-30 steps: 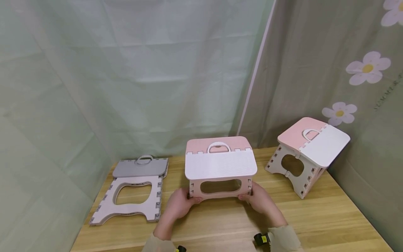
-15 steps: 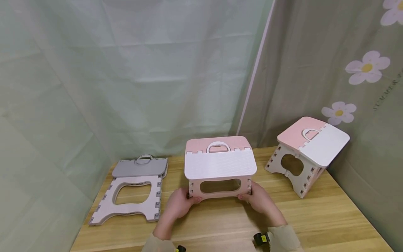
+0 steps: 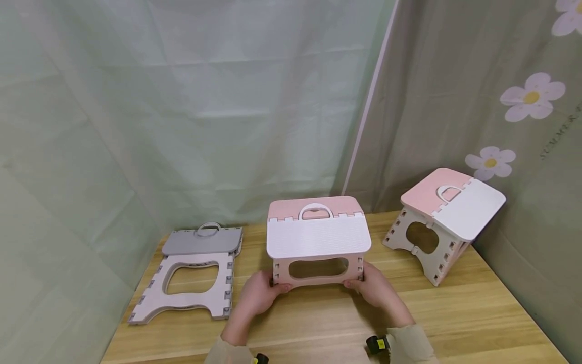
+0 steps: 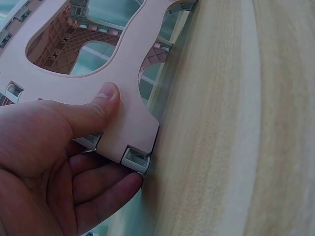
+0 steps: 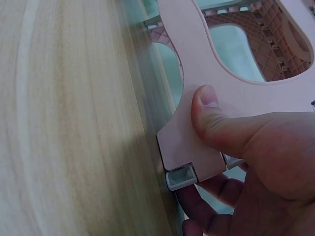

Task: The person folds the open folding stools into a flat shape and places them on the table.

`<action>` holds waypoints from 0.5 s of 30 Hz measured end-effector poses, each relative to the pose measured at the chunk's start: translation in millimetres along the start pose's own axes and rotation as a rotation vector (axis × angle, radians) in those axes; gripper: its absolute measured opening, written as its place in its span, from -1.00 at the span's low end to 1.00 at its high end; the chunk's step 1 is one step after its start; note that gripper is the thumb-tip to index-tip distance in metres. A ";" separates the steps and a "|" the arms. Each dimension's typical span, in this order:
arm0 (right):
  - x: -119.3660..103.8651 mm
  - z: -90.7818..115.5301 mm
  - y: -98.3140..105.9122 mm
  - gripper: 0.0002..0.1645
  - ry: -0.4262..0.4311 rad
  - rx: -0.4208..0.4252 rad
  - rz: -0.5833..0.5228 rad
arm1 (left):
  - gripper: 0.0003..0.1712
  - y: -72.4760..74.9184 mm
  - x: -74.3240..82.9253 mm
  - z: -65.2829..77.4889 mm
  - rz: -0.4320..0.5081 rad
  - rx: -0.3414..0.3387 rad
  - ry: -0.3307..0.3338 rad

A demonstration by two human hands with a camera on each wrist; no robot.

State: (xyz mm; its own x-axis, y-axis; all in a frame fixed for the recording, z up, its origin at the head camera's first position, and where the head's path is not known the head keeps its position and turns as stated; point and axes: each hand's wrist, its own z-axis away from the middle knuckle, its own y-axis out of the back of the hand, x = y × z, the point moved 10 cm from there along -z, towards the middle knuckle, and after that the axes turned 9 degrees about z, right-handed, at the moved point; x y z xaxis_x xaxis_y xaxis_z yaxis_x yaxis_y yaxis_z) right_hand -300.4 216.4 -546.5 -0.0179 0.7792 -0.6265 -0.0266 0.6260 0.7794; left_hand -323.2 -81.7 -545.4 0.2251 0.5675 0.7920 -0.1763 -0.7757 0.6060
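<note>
- While the left hand (image 3: pixel 258 293) and right hand (image 3: pixel 376 288) grip the lower corners of its near leg panel, the middle stool (image 3: pixel 318 237) stands unfolded between them.
- Its seat blocks sight of the counter (image 3: pixel 318 323) behind.
- Left of both hands lies a folded grey-and-white stool (image 3: pixel 202 244).
- Beyond the right hand, well apart, another pink-and-white stool (image 3: pixel 450 217) stands open, angled.
- Past the hands hangs a pale curtain (image 3: pixel 227 126).

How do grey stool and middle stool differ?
The grey stool lies folded, the middle stool stands open. The grey stool is grey-topped, the middle stool pink-and-white-topped. The grey stool is untouched, the left hand and right hand grip the middle stool. Both have handles.
</note>
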 end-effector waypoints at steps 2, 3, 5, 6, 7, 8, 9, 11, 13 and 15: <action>0.2 -0.2 -0.3 -0.50 -0.002 0.001 0.002 | -0.60 0.2 0.3 0.0 0.001 0.001 -0.003; 0.5 -0.2 -0.4 -0.50 -0.005 0.001 0.002 | -0.60 0.0 0.2 0.1 0.002 0.000 -0.002; 0.6 -0.1 -0.6 -0.50 -0.009 0.000 0.004 | -0.60 -0.3 -0.2 0.3 0.005 -0.001 0.002; 0.7 -0.1 -0.8 -0.50 -0.010 0.000 0.006 | -0.60 -0.5 -0.4 0.4 0.005 -0.002 0.004; 0.8 -0.1 -0.8 -0.50 -0.012 0.001 0.006 | -0.61 -0.4 -0.4 0.4 0.006 -0.001 0.004; 0.6 -0.2 -0.9 -0.51 -0.010 0.000 0.005 | -0.61 -0.5 -0.6 0.4 0.008 -0.001 0.006; 0.3 -0.3 -0.9 -0.51 -0.009 0.000 0.004 | -0.61 -0.4 -0.7 0.4 0.007 -0.001 0.007; 0.1 -0.4 -0.7 -0.53 -0.008 0.001 0.003 | -0.60 0.1 -0.4 0.4 0.004 0.002 0.006; -0.1 -0.3 -0.6 -0.54 -0.010 0.003 0.003 | -0.60 0.6 0.2 0.3 0.001 0.005 0.003; -0.6 -0.3 -0.3 -0.55 -0.008 0.003 0.005 | -0.60 0.5 0.4 0.4 -0.003 0.004 0.002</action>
State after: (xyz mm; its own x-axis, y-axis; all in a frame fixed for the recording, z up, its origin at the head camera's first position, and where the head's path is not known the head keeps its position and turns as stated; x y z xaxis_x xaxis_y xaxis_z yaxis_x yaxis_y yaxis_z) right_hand -300.7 215.7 -546.4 -0.0096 0.7825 -0.6226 -0.0239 0.6222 0.7825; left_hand -322.8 -82.0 -544.8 0.2237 0.5700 0.7906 -0.1717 -0.7754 0.6077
